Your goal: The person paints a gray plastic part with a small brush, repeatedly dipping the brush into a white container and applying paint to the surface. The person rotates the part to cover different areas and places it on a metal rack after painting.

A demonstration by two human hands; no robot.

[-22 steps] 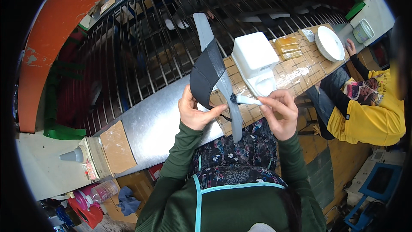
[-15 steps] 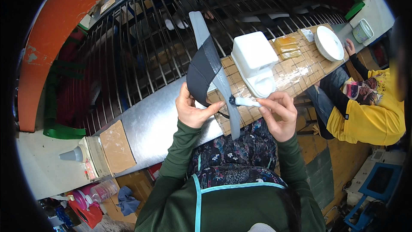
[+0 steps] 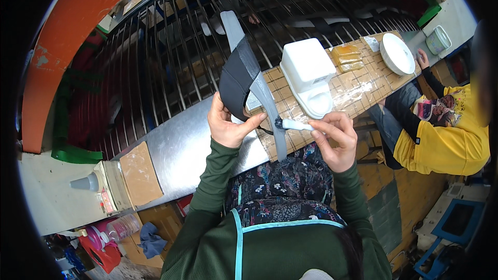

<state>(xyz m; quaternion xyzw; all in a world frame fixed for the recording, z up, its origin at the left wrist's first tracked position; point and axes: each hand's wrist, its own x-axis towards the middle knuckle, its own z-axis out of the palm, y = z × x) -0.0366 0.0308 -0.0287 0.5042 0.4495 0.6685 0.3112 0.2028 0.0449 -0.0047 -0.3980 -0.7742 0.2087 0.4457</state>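
left hand (image 3: 228, 127) clamps the dark shoe upper (image 3: 239, 80) above the tabletop (image 3: 181, 148), tilting its grey strip (image 3: 270, 109) toward the right hand (image 3: 334, 137), which pinches a white-handled brush (image 3: 294, 124) against it.

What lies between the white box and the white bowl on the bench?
In the head view, a yellow packet lies between the white box and the white bowl.
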